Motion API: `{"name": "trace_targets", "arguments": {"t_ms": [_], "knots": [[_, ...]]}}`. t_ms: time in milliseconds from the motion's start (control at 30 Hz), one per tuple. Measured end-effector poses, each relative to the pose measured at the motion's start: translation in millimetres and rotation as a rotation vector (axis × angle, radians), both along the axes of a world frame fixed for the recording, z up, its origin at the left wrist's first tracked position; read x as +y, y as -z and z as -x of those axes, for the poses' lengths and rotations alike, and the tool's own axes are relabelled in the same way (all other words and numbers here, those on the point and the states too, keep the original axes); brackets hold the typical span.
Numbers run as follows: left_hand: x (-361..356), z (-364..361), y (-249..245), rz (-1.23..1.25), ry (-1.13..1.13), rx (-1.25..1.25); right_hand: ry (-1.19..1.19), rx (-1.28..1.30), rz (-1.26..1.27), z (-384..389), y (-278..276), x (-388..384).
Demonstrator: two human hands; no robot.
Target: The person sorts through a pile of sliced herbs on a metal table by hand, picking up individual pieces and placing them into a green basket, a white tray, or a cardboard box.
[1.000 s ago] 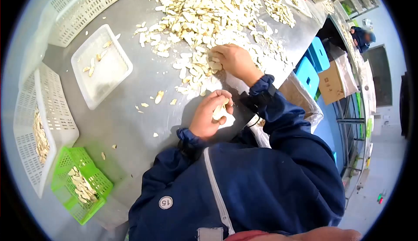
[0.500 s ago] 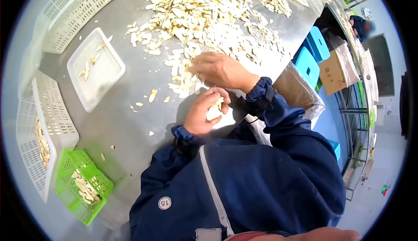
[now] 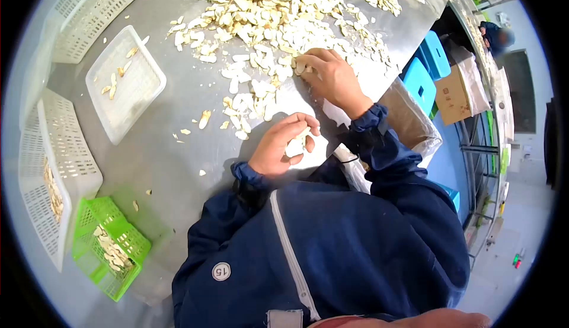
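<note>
In my left hand (image 3: 281,145) are several pale dried slices (image 3: 298,143), held in the curled fingers over the front of the metal table. My right hand (image 3: 333,78) is farther forward and to the right, at the near edge of a large heap of slices (image 3: 269,17). Its fingers are bent and closed at the tips around pale slices (image 3: 303,67); how many is hidden. A loose group of slices (image 3: 252,103) lies on the table just left of both hands.
A shallow white tray (image 3: 127,117) with a few slices lies left on the metal table (image 3: 178,203). Perforated white baskets (image 3: 74,144) and a green basket (image 3: 133,233) line the left side. To the right are a lined bin (image 3: 409,106), blue stools (image 3: 419,85) and a cardboard box (image 3: 453,97). Another person (image 3: 496,37) is far right.
My right hand has moved rightward and slightly forward from the loose slices to the heap's near edge, its fingers closing there. My left hand still holds its slices. The view has shifted a little.
</note>
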State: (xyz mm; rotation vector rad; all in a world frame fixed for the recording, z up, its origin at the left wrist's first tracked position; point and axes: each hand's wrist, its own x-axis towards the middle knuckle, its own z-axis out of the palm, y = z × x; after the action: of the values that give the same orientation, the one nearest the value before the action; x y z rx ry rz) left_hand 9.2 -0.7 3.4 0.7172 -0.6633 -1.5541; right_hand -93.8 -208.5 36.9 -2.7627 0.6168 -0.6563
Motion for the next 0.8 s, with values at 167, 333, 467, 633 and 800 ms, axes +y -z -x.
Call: {"name": "trace_targets", "arguments": {"t_ms": [167,333,467,633,800], "knots": [[-2.2,-3.8,-10.4,-0.189,0.061,0.297,0.143,-0.012,-0.108,-3.8,-3.1,-1.3],[-2.6,-4.1,-14.1,-0.199,0.078,0.282,0.257,-0.198,-0.965,16.0,-7.5,-11.9],[-1.8,-2.9,-13.7,-0.155,0.069,0.198,0.238,-0.238,-1.181,21.3,-10.2,-3.7],[-0.7,-0.1,-14.8,-0.106,0.027,0.102,0.181,-0.247,-1.184,25.7,-6.2,-1.0],[-3.1,2.5,-4.2,-0.094,-0.022,0.113,0.076,-0.155,-1.162,32.1,-15.1,1.2]]}}
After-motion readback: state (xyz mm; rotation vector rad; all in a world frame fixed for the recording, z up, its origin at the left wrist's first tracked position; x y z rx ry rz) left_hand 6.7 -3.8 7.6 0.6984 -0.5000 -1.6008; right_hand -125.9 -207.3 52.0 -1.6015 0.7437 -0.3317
